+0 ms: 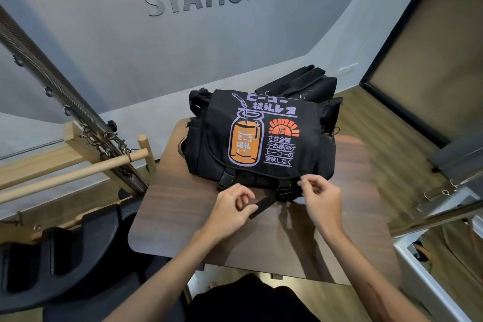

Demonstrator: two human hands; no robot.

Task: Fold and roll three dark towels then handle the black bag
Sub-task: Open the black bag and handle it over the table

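Bag (261, 138) is seen flap-up on table (167, 217) at frame centre, its strap (261, 207) pinched by left hand (231, 210), right hand (322, 197) pinching flap edge.

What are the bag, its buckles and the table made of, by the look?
Bag: black woven fabric, canvas or nylon, matte; soft creases, printed flap.
Buckles: likely black moulded plastic, slight sheen, clip shape.
Table: dark wood grain, smooth; could be veneer or laminate, can't tell.
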